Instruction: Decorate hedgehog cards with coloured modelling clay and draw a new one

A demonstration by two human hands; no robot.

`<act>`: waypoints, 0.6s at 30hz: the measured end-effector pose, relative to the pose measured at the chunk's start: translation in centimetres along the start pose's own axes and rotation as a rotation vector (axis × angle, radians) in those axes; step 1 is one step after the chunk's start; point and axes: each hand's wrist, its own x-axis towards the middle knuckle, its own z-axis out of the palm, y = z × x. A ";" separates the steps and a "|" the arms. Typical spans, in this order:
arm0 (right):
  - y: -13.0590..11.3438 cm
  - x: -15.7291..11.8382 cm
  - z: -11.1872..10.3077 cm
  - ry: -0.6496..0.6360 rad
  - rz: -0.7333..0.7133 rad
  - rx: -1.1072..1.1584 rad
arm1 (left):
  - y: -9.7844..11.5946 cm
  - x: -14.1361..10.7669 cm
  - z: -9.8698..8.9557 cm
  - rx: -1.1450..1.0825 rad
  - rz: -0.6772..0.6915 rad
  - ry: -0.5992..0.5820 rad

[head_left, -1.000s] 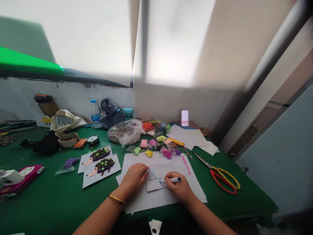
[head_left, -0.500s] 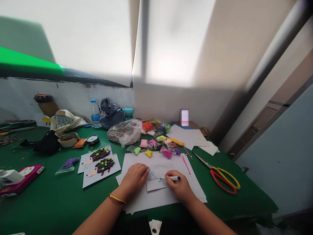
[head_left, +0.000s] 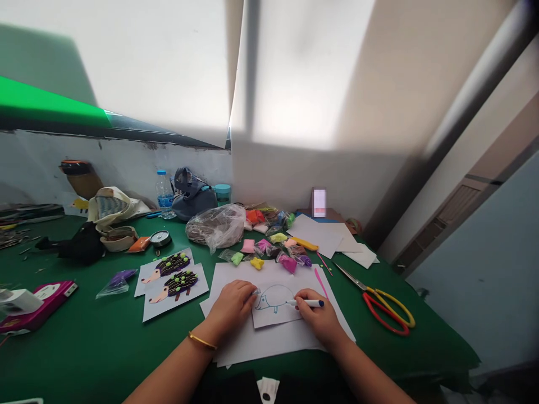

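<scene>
Farther right on the card (head_left: 269, 321), the marker (head_left: 310, 303).

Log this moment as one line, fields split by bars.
left hand: on small drawing card | right hand: holding marker, tip at drawing | scissors: right of papers

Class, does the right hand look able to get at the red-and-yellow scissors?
Probably yes: the scissors lie uncovered beside the paper sheets, nearest the right hand, though it would likely need to put down the marker first.
</scene>
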 end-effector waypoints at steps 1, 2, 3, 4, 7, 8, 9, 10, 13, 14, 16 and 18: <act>0.0 0.0 0.0 -0.002 -0.013 -0.020 | 0.0 0.0 0.0 0.000 -0.001 0.001; 0.0 -0.1 0.1 -0.005 -0.026 -0.037 | 0.0 0.0 0.1 0.001 -0.002 0.002; 0.0 -0.1 0.2 -0.008 -0.036 -0.051 | 0.0 0.1 0.1 0.003 -0.003 0.003; 0.0 -0.1 0.3 -0.009 -0.042 -0.062 | 0.0 0.1 0.1 0.003 -0.003 0.002; 0.1 0.0 0.4 -0.010 -0.038 -0.079 | 0.0 0.1 0.1 0.005 -0.001 0.005; 0.2 0.1 0.4 -0.009 -0.035 -0.080 | 0.0 0.1 0.1 0.005 -0.001 0.007; 0.2 0.1 0.5 -0.007 -0.035 -0.080 | 0.0 0.0 0.1 0.005 0.000 0.006; 0.3 0.1 0.5 -0.006 -0.036 -0.079 | 0.0 0.0 0.1 0.005 0.000 0.005; 0.3 0.2 0.5 -0.006 -0.043 -0.079 | -0.1 0.0 0.1 0.005 0.003 0.003; 0.2 0.2 0.5 -0.006 -0.045 -0.080 | -0.1 0.0 0.1 0.006 0.004 0.006; 0.2 0.2 0.5 -0.003 -0.045 -0.085 | -0.1 0.1 0.2 0.008 0.006 0.012; 0.2 0.2 0.5 0.000 -0.040 -0.093 | -0.2 0.1 0.2 0.007 0.006 0.015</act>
